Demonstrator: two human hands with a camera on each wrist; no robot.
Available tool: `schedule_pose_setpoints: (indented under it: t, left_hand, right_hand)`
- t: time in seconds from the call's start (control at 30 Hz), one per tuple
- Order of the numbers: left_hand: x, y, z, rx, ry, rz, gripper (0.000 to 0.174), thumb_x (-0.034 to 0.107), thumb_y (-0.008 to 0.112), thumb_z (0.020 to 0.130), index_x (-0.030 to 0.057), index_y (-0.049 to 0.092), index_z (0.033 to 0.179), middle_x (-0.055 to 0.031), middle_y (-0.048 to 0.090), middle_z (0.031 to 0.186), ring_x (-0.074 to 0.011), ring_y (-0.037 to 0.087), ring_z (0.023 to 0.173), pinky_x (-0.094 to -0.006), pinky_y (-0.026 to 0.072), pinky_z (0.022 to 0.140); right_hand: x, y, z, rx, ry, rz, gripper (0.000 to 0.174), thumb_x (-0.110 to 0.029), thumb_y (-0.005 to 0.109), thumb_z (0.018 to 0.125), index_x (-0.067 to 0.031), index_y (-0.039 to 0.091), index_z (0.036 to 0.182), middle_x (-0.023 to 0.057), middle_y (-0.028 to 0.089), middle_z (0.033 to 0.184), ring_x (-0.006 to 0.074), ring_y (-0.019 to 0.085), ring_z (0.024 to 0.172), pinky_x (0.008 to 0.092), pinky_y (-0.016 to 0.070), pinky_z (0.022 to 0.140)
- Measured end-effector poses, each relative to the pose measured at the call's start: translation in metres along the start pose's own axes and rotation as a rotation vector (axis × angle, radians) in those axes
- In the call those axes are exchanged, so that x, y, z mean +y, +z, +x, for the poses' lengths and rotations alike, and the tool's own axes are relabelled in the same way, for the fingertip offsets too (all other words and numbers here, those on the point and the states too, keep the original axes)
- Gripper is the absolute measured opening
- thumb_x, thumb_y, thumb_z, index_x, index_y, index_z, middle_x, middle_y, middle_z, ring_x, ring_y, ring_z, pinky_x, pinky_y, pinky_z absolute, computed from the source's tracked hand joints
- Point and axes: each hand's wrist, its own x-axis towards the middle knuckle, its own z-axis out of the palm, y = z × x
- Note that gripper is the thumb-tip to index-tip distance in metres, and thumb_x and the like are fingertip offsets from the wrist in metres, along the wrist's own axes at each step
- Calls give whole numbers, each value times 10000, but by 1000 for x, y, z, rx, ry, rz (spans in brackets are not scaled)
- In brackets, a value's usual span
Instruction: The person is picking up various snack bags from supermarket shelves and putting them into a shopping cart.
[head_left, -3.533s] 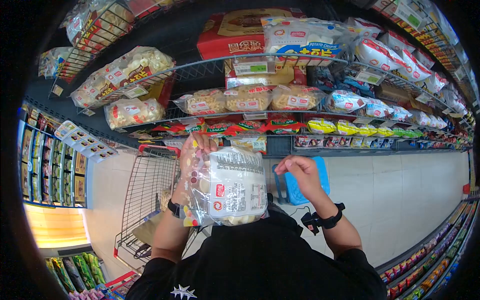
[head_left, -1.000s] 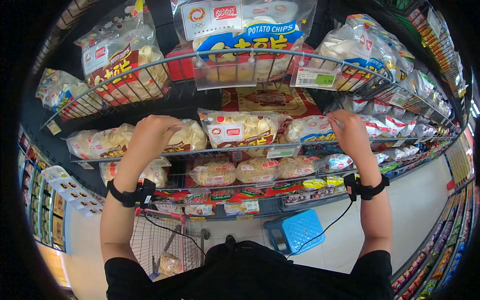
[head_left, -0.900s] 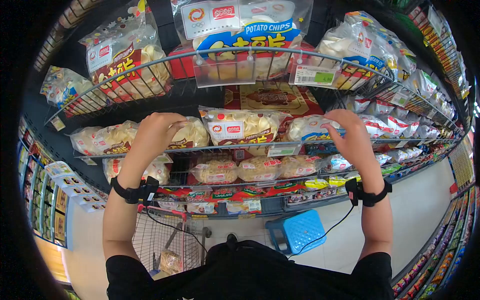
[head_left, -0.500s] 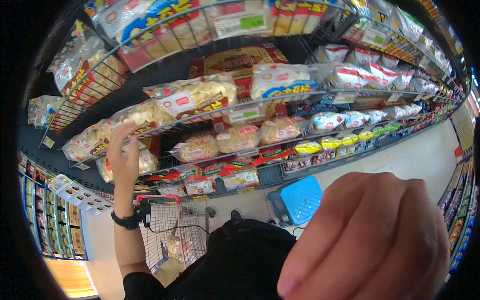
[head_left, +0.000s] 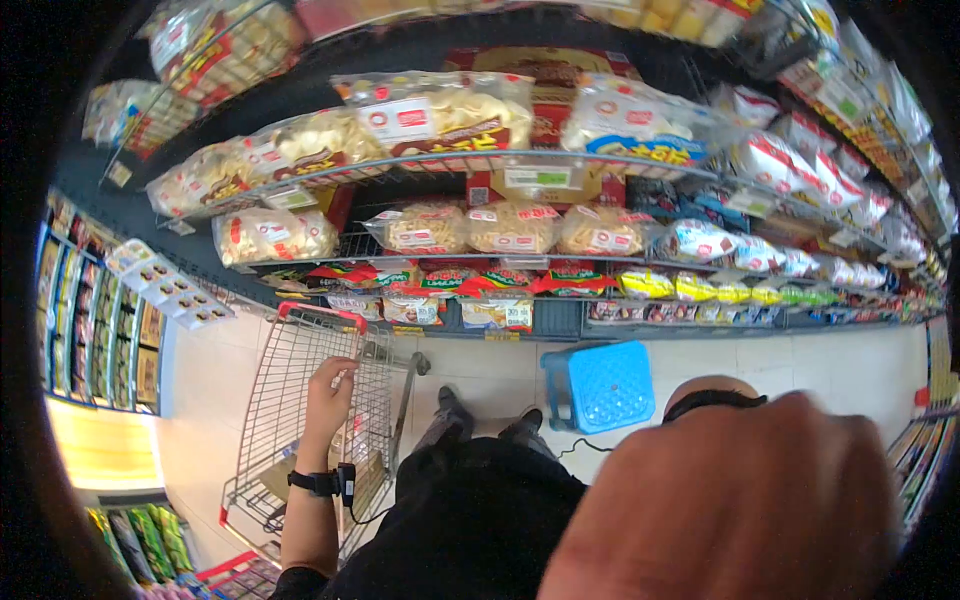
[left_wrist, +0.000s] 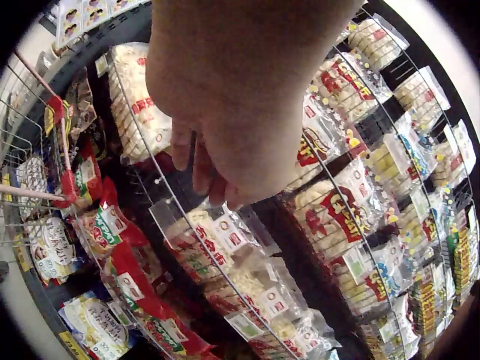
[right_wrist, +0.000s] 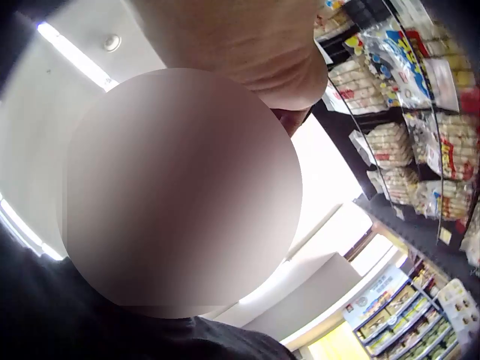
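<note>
My left hand (head_left: 328, 395) is raised over the shopping cart (head_left: 300, 400), fingers loosely bent with nothing in them. In the left wrist view the same hand (left_wrist: 232, 127) overlaps the snack shelves, its fingers pointing down. My right hand (head_left: 740, 500) is very near the head camera, large and blurred at the lower right, knuckles bent and fingertips hidden. From the right wrist view, only part of the right hand (right_wrist: 247, 52) shows at the top, beside a blurred round patch. Bags of potato chips (head_left: 440, 115) lie along the middle wire shelf (head_left: 400, 165).
A blue step stool (head_left: 605, 385) stands on the tiled floor in front of the shelves. Lower down are noodle-like snack bags (head_left: 515, 230) and yellow packets (head_left: 645, 283). A display rack (head_left: 95, 330) stands at the left, with another shelf row at the right edge.
Both hands have left the middle shelf. The left hand has come down over the cart, and the right hand has come up close to the head camera. The view has tilted downward.
</note>
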Motion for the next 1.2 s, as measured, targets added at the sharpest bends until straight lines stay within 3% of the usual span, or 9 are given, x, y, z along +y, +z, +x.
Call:
schedule_pose_setpoints:
  t: [0.27, 0.33, 0.37, 0.43, 0.7, 0.87, 1.13, 1.17, 1.2]
  left_hand:
    - [-87, -28, -37, 83, -139, -106, 134, 1, 558, 831, -6, 637, 939, -150, 650, 939, -281, 628, 891, -334, 478, 787]
    - [-123, -40, -58, 110, -212, -126, 134, 13, 561, 830, 0, 641, 937, -149, 651, 936, -274, 628, 887, -334, 481, 773]
    - [-145, -49, -67, 113, -256, -128, 142, 21, 560, 828, 6, 646, 940, -145, 655, 926, -271, 630, 877, -333, 486, 766]
    - [-205, -56, -92, 198, -311, -124, 168, 45, 555, 825, 17, 661, 951, -136, 673, 921, -260, 646, 860, -333, 504, 754]
    - [-420, -50, -240, 274, -930, -152, 324, 205, 643, 790, 4, 660, 1043, -201, 679, 970, -307, 667, 888, -373, 513, 801]
    - [-480, -21, -309, 139, -1325, -237, 416, 246, 678, 778, -33, 634, 1083, -203, 667, 1024, -286, 641, 950, -376, 494, 840]
    - [-507, 45, -348, -71, -1416, -589, 391, 291, 648, 778, -17, 689, 1016, -199, 694, 965, -308, 650, 928, -382, 488, 844]
    - [-510, 49, -351, -52, -1340, -565, 347, 278, 616, 829, 7, 674, 1038, -106, 647, 809, -175, 581, 617, -357, 462, 505]
    - [-515, 57, -356, -58, -1343, -574, 347, 278, 616, 829, 7, 674, 1038, -106, 647, 809, -175, 581, 617, -357, 462, 505]
  right_hand:
    - [83, 13, 84, -362, 327, 346, 410, -196, 470, 975, 39, 624, 676, 225, 637, 744, 352, 635, 663, 397, 522, 570]
    - [128, 43, 92, 20, -59, 561, 171, 71, 568, 899, 170, 603, 1034, 240, 613, 948, 265, 638, 742, 305, 513, 602]
    - [143, 39, 102, 12, -29, 588, 171, 71, 568, 899, 170, 603, 1034, 240, 613, 948, 265, 638, 742, 305, 513, 602]
    - [164, 12, 116, -159, 299, 81, 55, -19, 650, 877, 24, 679, 895, 181, 677, 828, 262, 663, 747, 335, 542, 654]
    - [354, -19, 71, 337, 933, -456, 122, -14, 585, 918, 49, 635, 1010, 98, 670, 793, 143, 640, 701, 270, 528, 654]
    - [427, -30, 47, 484, 1094, -544, 128, -64, 585, 928, 28, 639, 999, 88, 667, 791, 146, 634, 700, 276, 528, 683]
    - [485, -19, 32, 531, 1314, -589, 122, -62, 582, 927, 14, 644, 1000, 82, 677, 822, 137, 645, 733, 273, 533, 702]
    - [488, -19, 31, 537, 1342, -592, 122, -64, 582, 928, 13, 644, 1000, 84, 679, 828, 139, 648, 737, 272, 534, 703]
    - [491, -18, 28, 544, 1370, -594, 122, -67, 582, 929, 11, 644, 1000, 86, 681, 833, 140, 651, 742, 271, 534, 705]
